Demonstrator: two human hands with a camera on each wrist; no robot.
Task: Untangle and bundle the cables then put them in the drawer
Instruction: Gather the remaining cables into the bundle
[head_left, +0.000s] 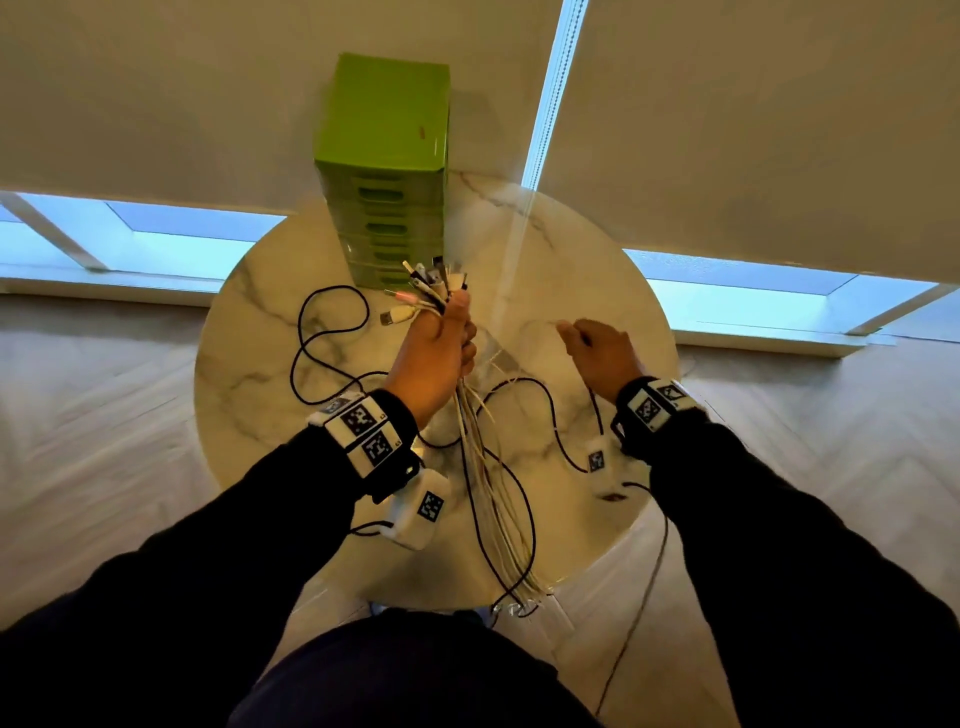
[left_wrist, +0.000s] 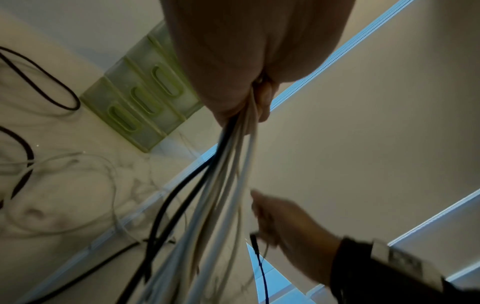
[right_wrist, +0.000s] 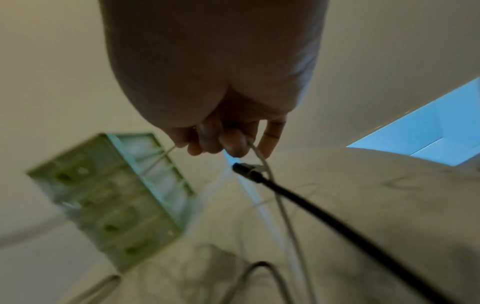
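A bunch of cables (head_left: 470, 415) is gripped upright in the left hand (head_left: 436, 358) over the middle of the round surface (head_left: 249, 332), plugs fanned out above the fist. A thin white cable (right_wrist: 283, 205) is pinched by the right hand (head_left: 602, 353) at 3 o'clock. The green drawers (head_left: 387, 171) stand at 12 o'clock.

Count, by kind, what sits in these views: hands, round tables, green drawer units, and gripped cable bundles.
hands: 2 (left hand, right hand)
round table: 1
green drawer unit: 1
cable bundle: 1
Total: 5
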